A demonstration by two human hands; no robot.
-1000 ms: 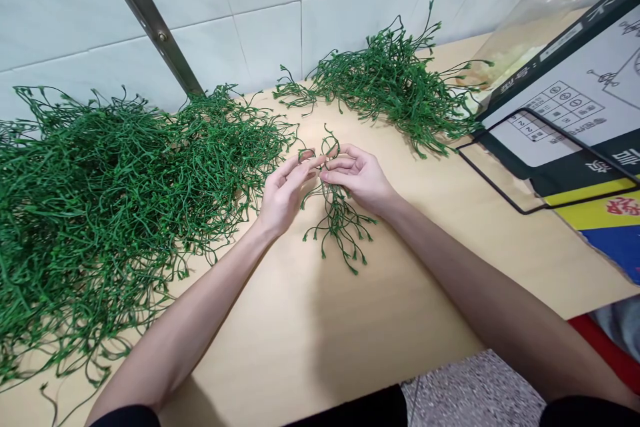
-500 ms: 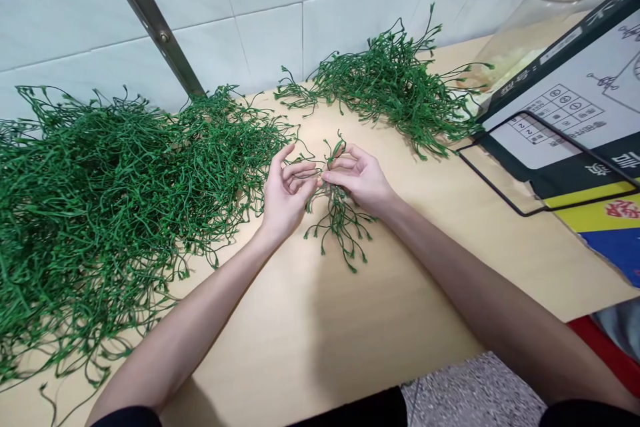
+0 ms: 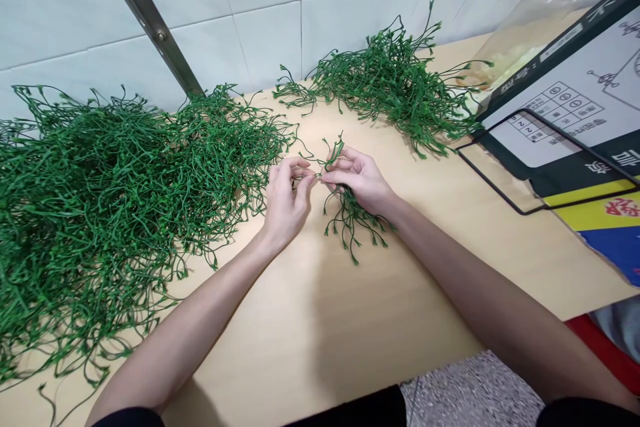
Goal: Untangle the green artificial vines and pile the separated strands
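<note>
My right hand (image 3: 361, 180) is closed around a small bunch of green artificial plant stems (image 3: 354, 217), whose tips hang below the palm and poke out above the fingers. Thumb and forefinger of my left hand (image 3: 287, 199) are pinched on a thin green stem just beside the right fingertips. A large tangled pile of the same green plastic stems (image 3: 115, 200) spreads over the left of the table, close to my left hand. Farther back, a smaller heap of stems (image 3: 395, 83) lies near the wall.
The pale wooden table (image 3: 270, 340) meets a tiled wall (image 3: 350, 27). A metal post (image 3: 155, 27) rises behind the large pile. To the right stand a printed box (image 3: 565, 107), a black wire frame (image 3: 500, 187) and a clear bottle with a dark cap (image 3: 530, 20).
My left fingers have closed from a spread pose into a pinch on the stem. The bunch hanging from my right hand has swung slightly to the right.
</note>
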